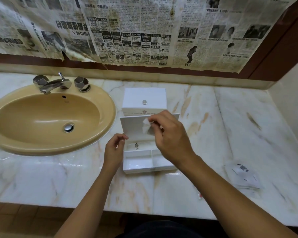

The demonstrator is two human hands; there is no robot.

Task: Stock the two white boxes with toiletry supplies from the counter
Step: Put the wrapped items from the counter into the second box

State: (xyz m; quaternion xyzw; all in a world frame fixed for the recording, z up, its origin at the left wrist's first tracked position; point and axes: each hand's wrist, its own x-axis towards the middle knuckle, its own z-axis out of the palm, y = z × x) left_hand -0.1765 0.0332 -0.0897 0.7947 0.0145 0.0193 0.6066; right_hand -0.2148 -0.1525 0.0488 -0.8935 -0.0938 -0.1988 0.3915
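Hands over near white box [139, 162]: right hand [170, 138] pinching small white packet [145, 121], left hand [114, 152] loosely curled, gripping nothing, beside raised lid [132, 124]. Mid-stocking; next, probably lowering packet into a compartment. One printed sachet [136, 145] inside. Far box [144, 100] lidded. Spare sachets [243, 176] on surface [213, 117], right.

A bathroom here: tan sink [46, 117] with chrome tap [52, 84] on the left, marble desk [230, 117], newspaper-covered mirror [144, 28] at the far side.
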